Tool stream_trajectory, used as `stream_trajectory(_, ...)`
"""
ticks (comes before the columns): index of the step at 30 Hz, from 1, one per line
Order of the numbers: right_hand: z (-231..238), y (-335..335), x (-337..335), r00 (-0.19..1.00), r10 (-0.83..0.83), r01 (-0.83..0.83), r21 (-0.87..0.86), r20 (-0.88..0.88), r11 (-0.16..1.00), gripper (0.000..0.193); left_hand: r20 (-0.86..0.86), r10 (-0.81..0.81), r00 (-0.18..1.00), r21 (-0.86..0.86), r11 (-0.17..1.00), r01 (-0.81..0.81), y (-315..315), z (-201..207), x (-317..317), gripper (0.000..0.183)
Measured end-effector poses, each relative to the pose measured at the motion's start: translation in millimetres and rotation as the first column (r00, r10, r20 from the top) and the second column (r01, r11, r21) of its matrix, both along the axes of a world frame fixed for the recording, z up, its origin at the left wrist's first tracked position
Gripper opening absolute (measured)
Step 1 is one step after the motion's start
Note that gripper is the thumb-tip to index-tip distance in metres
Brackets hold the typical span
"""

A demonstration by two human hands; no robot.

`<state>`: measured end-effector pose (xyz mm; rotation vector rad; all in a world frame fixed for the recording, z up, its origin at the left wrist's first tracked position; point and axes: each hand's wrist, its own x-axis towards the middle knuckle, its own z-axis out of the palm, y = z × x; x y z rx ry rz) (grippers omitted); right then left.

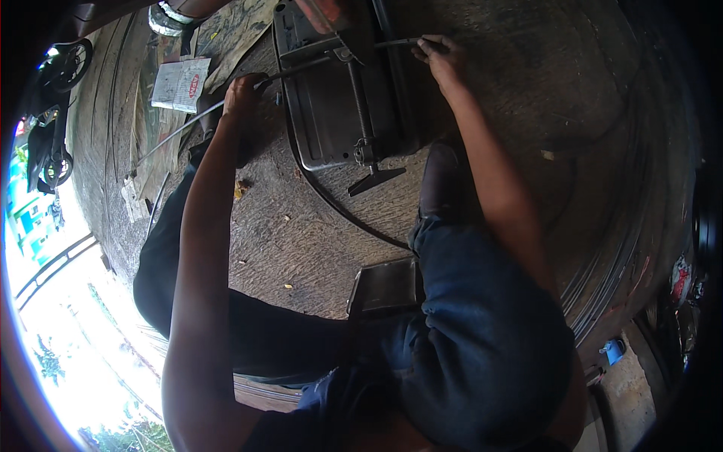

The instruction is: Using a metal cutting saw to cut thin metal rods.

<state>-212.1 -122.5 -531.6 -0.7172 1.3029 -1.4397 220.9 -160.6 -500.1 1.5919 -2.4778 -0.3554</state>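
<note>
A long thin metal rod (183, 128) runs across a dark metal machine base (324, 113) fitted with a screw clamp (358, 98). My left hand (241, 95) is closed around the rod to the left of the base. Beyond the clamp, my right hand (439, 56) pinches the rod near its right end. Between my hands the rod passes by the clamp's jaw (343, 54); whether the jaw grips it, I cannot tell. The clamp's T-shaped handle (376, 181) points toward me. An orange-red part (322, 13) of the machine shows at the top edge.
My shoes stand either side of the base. A dark cable (339, 209) curves over the rough floor. Near me lies a shallow metal tray (385, 285). Several thin rods (602, 282) lie at the right, near a blue cup (614, 350). A printed sheet (181, 84) lies at the left.
</note>
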Motion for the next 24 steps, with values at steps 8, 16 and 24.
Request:
stream_trajectory(8, 6, -5, 10, 0.999, 0.021, -0.025, 0.106, 0.038, 0.994, 0.011, 0.061, 0.08, 0.995, -0.005, 0.997, -0.08, 1, -4, 8, 0.025)
stream_trajectory(16, 0, -7, 25, 0.997, 0.075, -0.075, 0.055, 0.001, 0.996, 0.008, 0.056, 0.091, 0.994, -0.005, 0.996, -0.091, -3, -11, 33, 0.025)
stream_trajectory(24, -6, -7, 15, 0.992, 0.095, -0.088, 0.088, -0.079, 0.992, 0.008, 0.127, 0.135, 0.983, 0.016, 0.99, -0.139, 0, 1, 15, 0.028)
